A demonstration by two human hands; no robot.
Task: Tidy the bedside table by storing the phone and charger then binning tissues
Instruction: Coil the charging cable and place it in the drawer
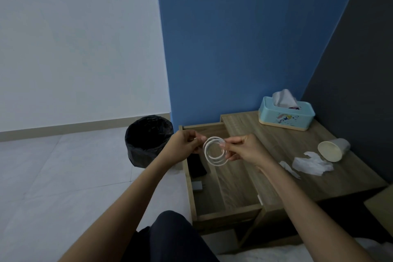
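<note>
A white charger cable (215, 151) is wound into a small coil above the open drawer (225, 185) of the wooden bedside table (265, 134). My left hand (184, 144) pinches one end of the cable, and my right hand (242, 149) holds the coil by its right side. In the drawer lie a dark phone (196, 165) and a grey charger plug (197, 185). Crumpled white tissues (311, 164) lie on the tabletop, with a smaller piece (289, 169) beside them.
A black-lined bin (148, 140) stands on the floor left of the table. A blue tissue box (286, 116) sits at the back of the tabletop. A paper cup (332, 149) lies on its side near the right wall. My knee (174, 236) is below the drawer.
</note>
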